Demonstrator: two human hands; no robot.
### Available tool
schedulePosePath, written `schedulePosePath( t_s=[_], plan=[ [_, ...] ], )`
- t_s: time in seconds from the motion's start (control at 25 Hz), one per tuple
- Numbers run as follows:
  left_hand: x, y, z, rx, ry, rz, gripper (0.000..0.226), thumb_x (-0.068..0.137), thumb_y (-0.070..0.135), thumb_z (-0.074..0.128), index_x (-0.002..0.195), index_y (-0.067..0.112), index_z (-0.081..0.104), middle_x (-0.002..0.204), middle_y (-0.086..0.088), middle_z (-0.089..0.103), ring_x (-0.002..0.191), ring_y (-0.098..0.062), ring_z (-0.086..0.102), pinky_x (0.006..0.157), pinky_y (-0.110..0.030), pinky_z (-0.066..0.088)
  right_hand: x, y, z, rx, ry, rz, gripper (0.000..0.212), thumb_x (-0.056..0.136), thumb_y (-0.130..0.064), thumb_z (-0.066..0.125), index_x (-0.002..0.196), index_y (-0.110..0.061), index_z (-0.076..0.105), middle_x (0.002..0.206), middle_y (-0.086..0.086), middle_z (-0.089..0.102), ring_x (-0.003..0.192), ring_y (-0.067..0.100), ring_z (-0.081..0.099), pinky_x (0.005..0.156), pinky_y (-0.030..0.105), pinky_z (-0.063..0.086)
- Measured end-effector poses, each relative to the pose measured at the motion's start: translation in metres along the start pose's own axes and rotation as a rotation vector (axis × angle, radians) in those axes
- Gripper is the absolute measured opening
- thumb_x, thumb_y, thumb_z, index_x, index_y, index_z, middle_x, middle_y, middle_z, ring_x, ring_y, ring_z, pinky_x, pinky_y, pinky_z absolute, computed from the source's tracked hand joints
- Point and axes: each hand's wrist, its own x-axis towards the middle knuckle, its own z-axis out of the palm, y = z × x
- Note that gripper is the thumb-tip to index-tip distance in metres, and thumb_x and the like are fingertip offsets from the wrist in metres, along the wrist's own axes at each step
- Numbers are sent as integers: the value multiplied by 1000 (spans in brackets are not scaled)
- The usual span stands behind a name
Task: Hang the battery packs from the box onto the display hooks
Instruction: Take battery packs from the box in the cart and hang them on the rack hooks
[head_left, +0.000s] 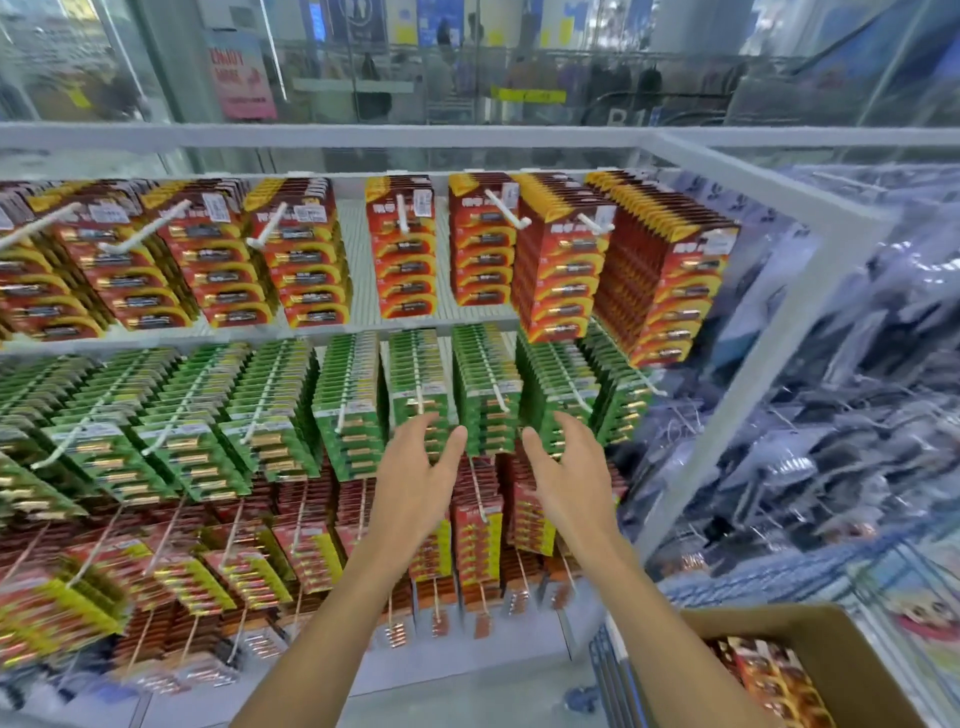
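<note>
The display rack (363, 136) carries red packs (306, 270) on its top hooks (265, 226) and green packs (485, 395) on the middle row. Toward its right end, the left hand (415, 483) and right hand (563, 478) are raised with loose fingers, holding nothing. In the lower right corner, a cardboard box (779, 621) holds red battery packs (769, 680).

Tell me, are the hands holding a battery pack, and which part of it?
Nothing is held. The left hand and the right hand are both open and empty, reaching out in front of the hanging green cardboard battery packs.
</note>
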Motion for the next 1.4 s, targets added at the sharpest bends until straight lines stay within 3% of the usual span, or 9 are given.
schedulePosePath(
  t_s=[0.2,0.36,0.48,0.64,0.76,0.84,1.04,1.2,1.4],
  plan=[
    [-52,36,62,8,-86,35,59,103,57,49,148,19,51,151,-1,53,138,-21,50,114,-40,40,-43,77,-65,45,43,87,64,102,-56,49,156,-21,39,160,-1,41,147,20,37,120,43,34],
    [-109,76,128,-6,-177,70,53,105,45,52,145,12,53,149,-6,54,138,-24,49,108,-29,34,-84,149,-121,36,42,188,70,96,-70,41,150,-25,45,149,0,53,139,25,49,113,48,43],
    [-150,95,177,-15,-264,69,53,105,43,54,145,10,54,149,-10,54,137,-27,51,111,-36,38,-114,204,-161,30,58,251,65,102,-57,48,153,-17,42,156,4,44,145,25,39,118,45,36],
    [-192,107,231,-49,-374,12,56,105,46,53,148,11,51,146,-11,55,131,-28,54,107,-40,43,-148,261,-197,-2,92,345,60,103,-49,53,150,-13,46,152,10,50,142,27,43,118,44,35],
    [-211,110,260,-37,-438,0,55,105,48,50,146,12,52,147,-4,54,134,-20,51,109,-37,42,-159,296,-206,-41,94,433,60,103,-48,52,151,-12,46,153,9,50,143,26,43,118,42,33],
    [-215,107,279,-28,-466,-20,49,105,47,50,143,16,53,141,1,56,127,-13,52,100,-29,41,-160,314,-207,-38,91,468,60,103,-49,52,153,-15,44,154,6,49,143,24,43,118,43,33],
    [-212,97,326,-17,-523,-93,48,105,48,50,144,21,52,141,4,57,110,-4,55,97,-24,43,-145,352,-202,-51,38,606,60,102,-51,53,152,-19,44,151,3,53,139,24,49,115,45,39],
    [-208,81,363,21,-609,-167,51,104,53,47,145,22,50,145,0,58,131,-18,56,111,-39,46,-127,387,-191,-60,-15,695,65,101,-54,53,154,-19,41,153,4,51,141,25,47,114,46,40],
    [-213,58,407,100,-647,-289,51,105,52,47,147,22,48,149,-1,55,137,-21,53,115,-40,42,-110,431,-181,-81,-139,763,64,102,-49,55,155,-17,38,152,5,51,141,27,47,114,45,41]
  ],
)
